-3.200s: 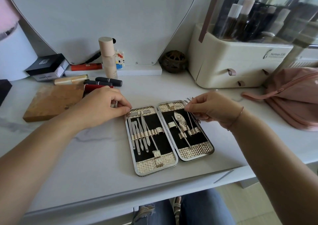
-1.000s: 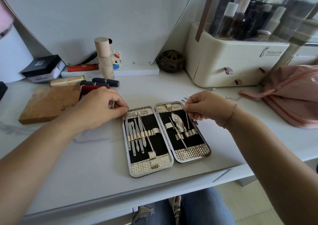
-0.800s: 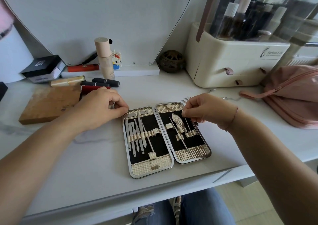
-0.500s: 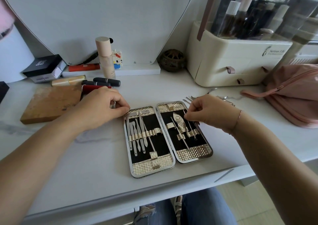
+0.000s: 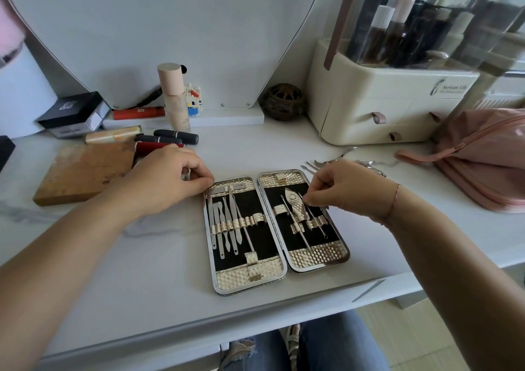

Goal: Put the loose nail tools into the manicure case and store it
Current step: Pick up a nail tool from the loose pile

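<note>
1 open manicure case [image 5: 277, 268], 2 halves. Right hand [image 5: 345, 191] now lower, pinching thin tool [image 5: 312, 216] into strap; left hand [image 5: 167, 182] curled, unmoved, pressing case corner.

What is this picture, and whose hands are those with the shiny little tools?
There is no machine here. A person wears a camera on the head, so you look down at their own two hands. On the white table a manicure case lies open like a book, with metal nail tools tucked under its straps. The left hand steadies the case's top corner. The right hand pinches a thin metal tool, sliding it into the case's right half. More loose nail tools wait behind that hand, near a pink bag.
</note>
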